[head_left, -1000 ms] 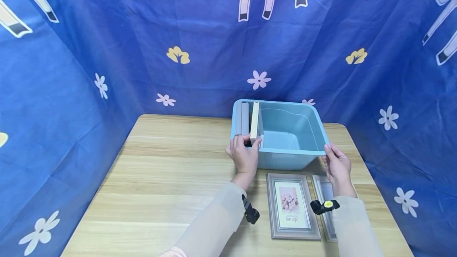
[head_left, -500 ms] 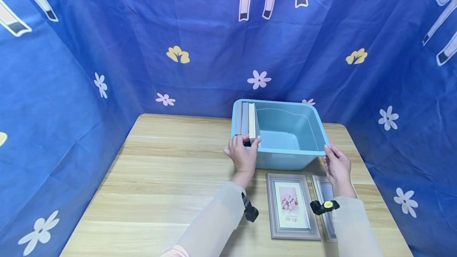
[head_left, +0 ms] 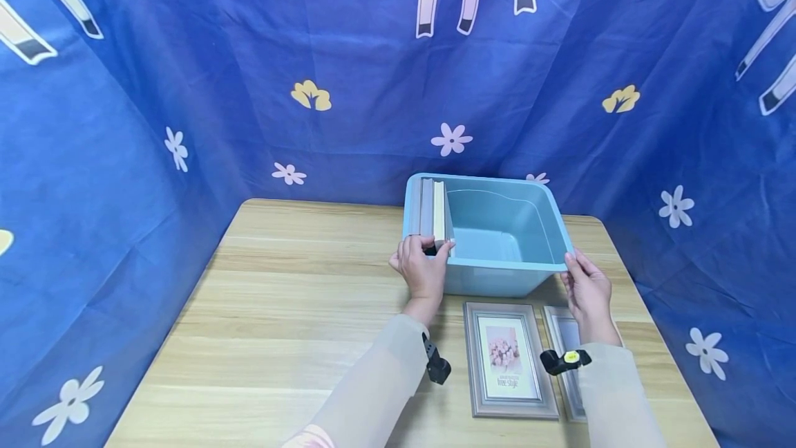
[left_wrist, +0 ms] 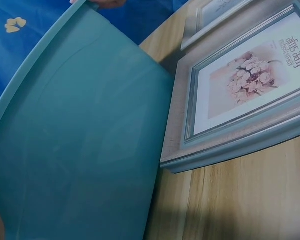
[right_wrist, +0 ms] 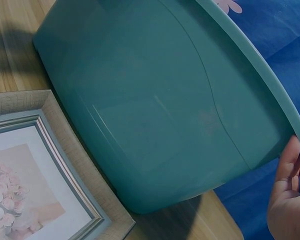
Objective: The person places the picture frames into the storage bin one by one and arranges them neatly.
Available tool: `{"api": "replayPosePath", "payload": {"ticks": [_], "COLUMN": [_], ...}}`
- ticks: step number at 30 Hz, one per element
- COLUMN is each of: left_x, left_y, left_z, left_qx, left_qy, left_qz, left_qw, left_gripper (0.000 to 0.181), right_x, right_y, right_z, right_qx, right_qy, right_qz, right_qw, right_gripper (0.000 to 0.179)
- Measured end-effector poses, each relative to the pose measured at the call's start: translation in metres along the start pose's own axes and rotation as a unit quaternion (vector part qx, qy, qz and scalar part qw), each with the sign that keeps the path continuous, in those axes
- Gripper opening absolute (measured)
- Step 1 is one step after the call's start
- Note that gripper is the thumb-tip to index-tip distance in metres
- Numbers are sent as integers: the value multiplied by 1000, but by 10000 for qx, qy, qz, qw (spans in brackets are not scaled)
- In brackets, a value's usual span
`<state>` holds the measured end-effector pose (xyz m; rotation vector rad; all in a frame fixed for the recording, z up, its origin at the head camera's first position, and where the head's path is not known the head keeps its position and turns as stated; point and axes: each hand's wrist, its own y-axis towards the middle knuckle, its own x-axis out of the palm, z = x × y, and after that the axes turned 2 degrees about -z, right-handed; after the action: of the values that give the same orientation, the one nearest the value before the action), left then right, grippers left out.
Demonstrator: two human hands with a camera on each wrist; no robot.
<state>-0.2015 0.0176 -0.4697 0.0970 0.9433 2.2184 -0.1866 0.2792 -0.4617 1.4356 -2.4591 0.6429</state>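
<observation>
A light blue plastic bin [head_left: 497,281] stands at the back of the table. Upright along its left side are grey picture frames [head_left: 426,207], close together. Beside them is a picture frame with a cream edge [head_left: 439,211]. At the bin's front rim, my left hand [head_left: 424,269] grips the near end of this cream-edged frame between thumb and fingers. My right hand [head_left: 587,289] pinches the bin's front right corner, with fingertips at the rim in the right wrist view [right_wrist: 292,192]. The left wrist view shows mostly the bin's outer wall [left_wrist: 90,115].
In front of the bin, a framed flower picture [head_left: 505,359] lies face up on the wooden table [head_left: 273,310]. Another frame [head_left: 567,337] lies to its right, partly under my right forearm. Blue patterned cloth [head_left: 373,130] hangs behind and at both sides.
The cream-edged frame has shifted slightly left with my left hand and now stands closer to the grey frames. My right hand and the bin have stayed put.
</observation>
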Motion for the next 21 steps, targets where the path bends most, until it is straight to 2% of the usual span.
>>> {"api": "replayPosePath", "payload": {"ticks": [7,21], "left_x": [-1,-4], "left_y": [3,4], "left_z": [0,-2], "left_qx": [-88,20], "left_qy": [40,-94], "left_qz": [-96,-251], "left_qw": [9999,9996], "left_gripper": [43,43], "right_x": [0,2], "right_y": [0,0], "right_z": [1,-1], "right_qx": [87,101], "right_qy": [-12,80], "right_qz": [6,20], "right_qw": [10000,9999], "right_gripper": [13,14]}}
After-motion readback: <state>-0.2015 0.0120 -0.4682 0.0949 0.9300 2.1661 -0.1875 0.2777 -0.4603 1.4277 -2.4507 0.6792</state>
